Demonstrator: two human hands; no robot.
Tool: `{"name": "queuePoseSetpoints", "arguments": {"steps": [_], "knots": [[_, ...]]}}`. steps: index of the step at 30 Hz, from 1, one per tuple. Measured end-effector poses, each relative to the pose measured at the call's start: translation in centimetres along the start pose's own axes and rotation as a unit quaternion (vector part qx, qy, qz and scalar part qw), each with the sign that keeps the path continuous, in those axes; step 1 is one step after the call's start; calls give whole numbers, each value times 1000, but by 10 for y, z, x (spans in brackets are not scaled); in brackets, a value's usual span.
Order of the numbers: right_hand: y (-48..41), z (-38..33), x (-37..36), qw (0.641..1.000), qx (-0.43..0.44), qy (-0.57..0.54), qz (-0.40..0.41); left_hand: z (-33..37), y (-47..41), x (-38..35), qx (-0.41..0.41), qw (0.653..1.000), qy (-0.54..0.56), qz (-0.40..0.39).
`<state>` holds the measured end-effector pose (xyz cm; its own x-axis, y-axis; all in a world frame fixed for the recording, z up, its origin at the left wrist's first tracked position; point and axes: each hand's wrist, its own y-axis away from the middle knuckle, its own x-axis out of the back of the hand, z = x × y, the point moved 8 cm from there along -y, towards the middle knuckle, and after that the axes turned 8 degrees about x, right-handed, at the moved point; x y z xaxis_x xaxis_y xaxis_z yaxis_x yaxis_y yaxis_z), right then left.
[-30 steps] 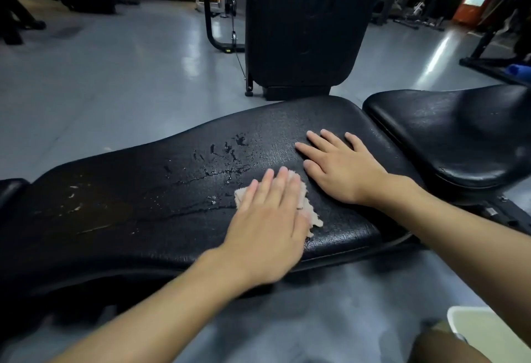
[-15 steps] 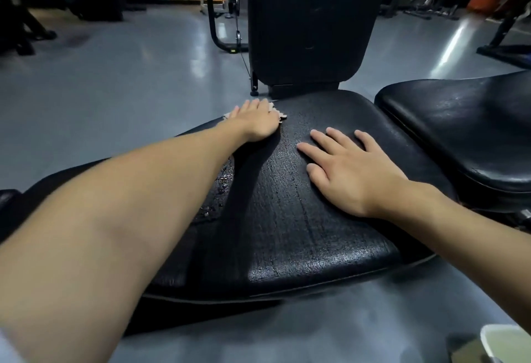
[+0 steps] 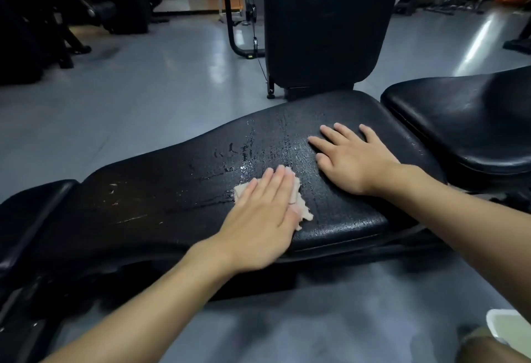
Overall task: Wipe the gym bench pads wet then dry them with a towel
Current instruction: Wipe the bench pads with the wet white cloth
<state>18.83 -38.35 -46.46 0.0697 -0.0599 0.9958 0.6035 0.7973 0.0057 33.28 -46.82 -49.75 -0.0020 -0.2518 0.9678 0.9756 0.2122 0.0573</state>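
A long black bench pad [image 3: 161,190] runs across the view, wet with streaks and droplets around its middle. My left hand [image 3: 258,213] lies flat on a small pale pink cloth [image 3: 298,204], pressing it onto the pad near the front edge; only the cloth's edges show around my fingers. My right hand [image 3: 350,158] rests flat on the pad just to the right, fingers spread, holding nothing. A second black seat pad [image 3: 465,121] sits at the right, apart from the long one.
A tall black upright pad [image 3: 324,23] stands right behind the bench. A cable machine frame [image 3: 232,32] is further back. Dark gym equipment [image 3: 43,17] lines the far left. A white tub [image 3: 508,328] sits on the grey floor at the bottom right.
My left hand has pulled the cloth back from the pad's far edge to the near edge. My right hand has stayed in place.
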Motion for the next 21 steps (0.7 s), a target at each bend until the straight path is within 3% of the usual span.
{"name": "queuePoseSetpoints", "arguments": {"steps": [3,6,10,15,21], "knots": [[5,0,2,999,-13,31,-12,2,31,-2,-11,1000,-13,-12],[-1,-13,16,992,18,128,5,4,45,8,13,999,-15,27],[-25,-29,7,999,32,19,-38,1,41,0,45,998,-25,41],[-31,-25,-8,999,36,5,-32,-14,15,-5,36,999,-18,13],[-30,-28,-7,999,36,5,-28,-68,-100,13,105,994,9,-2]]}}
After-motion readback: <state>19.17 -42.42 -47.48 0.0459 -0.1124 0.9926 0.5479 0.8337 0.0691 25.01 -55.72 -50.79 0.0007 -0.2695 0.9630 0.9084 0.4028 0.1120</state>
